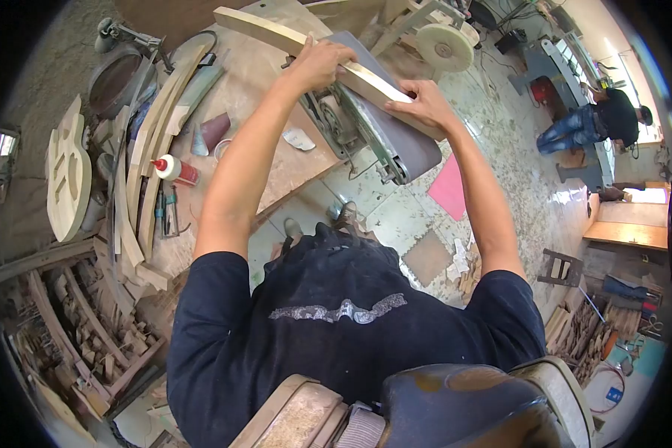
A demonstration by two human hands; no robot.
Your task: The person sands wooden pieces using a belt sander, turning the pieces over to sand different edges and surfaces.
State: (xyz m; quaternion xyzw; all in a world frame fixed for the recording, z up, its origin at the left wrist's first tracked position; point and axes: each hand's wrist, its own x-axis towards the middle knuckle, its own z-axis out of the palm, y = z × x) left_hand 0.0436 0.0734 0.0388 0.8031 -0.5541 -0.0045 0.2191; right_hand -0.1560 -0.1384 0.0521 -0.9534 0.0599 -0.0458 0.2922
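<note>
A long, slightly curved strip of pale wood (pixel 255 28) lies along the belt sander (pixel 417 155), its far end reaching out over the workbench. My left hand (pixel 319 66) is closed over the strip near its middle. Closer to the near end, my right hand (pixel 424 106) grips the same strip, thumb on its upper side. The strip's lower edge rests against or just over the grey belt; the exact contact is hidden. Below the belt, the sander's wheel and frame (pixel 334 119) show beside the bench edge.
The wooden workbench (pixel 276 168) carries several curved wood strips (pixel 153 134), a glue bottle (pixel 176 170) and a guitar-shaped board (pixel 69 175). Wood scraps (pixel 89 328) fill a bin at lower left. A round disc (pixel 444 47) stands behind. Another person (pixel 605 119) works at far right.
</note>
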